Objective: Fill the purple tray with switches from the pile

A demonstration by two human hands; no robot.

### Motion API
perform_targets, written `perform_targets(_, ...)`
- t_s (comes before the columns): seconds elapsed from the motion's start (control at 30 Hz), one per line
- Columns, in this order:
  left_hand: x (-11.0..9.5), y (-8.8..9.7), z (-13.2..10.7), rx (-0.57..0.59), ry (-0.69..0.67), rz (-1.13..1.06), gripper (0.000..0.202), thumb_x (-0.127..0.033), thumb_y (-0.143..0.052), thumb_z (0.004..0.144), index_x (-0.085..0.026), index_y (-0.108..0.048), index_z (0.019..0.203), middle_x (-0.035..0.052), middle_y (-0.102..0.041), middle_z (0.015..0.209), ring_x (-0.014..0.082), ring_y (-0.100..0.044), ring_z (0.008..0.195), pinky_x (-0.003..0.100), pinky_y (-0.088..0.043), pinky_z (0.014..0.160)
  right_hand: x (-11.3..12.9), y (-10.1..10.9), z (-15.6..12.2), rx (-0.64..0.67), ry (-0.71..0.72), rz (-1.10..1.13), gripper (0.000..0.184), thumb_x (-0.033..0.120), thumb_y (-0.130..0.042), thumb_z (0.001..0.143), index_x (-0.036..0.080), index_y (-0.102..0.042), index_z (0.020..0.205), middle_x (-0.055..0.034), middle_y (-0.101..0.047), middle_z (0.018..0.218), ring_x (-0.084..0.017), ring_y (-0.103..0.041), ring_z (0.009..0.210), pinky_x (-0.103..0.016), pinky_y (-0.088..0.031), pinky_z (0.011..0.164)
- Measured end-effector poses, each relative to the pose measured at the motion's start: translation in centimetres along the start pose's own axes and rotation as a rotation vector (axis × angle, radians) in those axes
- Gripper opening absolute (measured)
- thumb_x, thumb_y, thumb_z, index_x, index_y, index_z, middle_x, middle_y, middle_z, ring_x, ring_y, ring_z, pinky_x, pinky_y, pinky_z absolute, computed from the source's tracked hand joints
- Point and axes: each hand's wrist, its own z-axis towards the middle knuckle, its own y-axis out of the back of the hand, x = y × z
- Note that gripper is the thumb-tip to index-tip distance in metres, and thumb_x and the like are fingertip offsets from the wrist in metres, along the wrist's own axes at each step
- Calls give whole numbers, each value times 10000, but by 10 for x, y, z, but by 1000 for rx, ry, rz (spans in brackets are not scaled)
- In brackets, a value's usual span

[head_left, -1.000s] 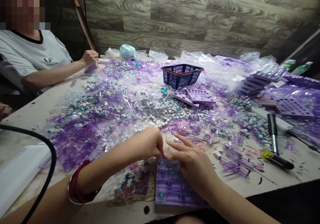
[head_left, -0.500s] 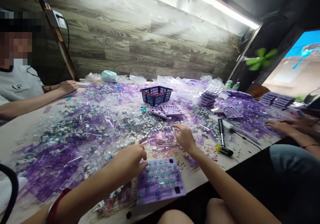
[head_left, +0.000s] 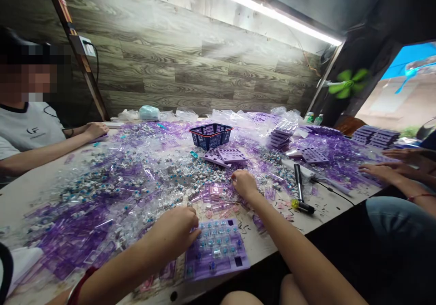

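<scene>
A purple plastic tray (head_left: 221,257) with a grid of sockets, most filled with small blue-stemmed switches, lies at the table's near edge. My left hand (head_left: 175,232) rests curled on the tray's left edge, fingers on it. My right hand (head_left: 243,183) reaches forward into the heap of loose switches (head_left: 190,171), fingers bent down among them; whether it has one pinched is hidden. Clear and purple plastic pieces (head_left: 88,232) cover the table to the left.
A blue basket (head_left: 211,135) stands mid-table, with empty purple trays (head_left: 231,154) in front and stacks (head_left: 281,135) to the right. A black-handled tool (head_left: 299,189) lies right of my hand. One person sits at left (head_left: 37,137); another person's hands (head_left: 391,171) work at right.
The view has lifted and swung right. My right hand left the tray and went forward into the switch heap. My left hand shifted to the tray's left edge.
</scene>
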Motion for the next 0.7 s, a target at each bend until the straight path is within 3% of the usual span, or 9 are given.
perform_targets(0.43,-4,1,-4,32,9,62,191,-214,-529,865,-163,-712,845,68,-670,929,259,-647,842,371,-499,749,-3,14,4,163,108,7,168,269,-566,909,138,-627,994,-57,-636,1021,-194,-593,985,-414,-470,893)
perform_targets(0.7,-6,1,-6,42,17,57,176,-210,-538,857,-160,-707,854,66,-665,941,262,-648,844,369,-503,742,-7,16,-5,153,159,116,153,140,-573,862,153,-654,992,-49,-682,983,-167,-628,900,-338,-470,849)
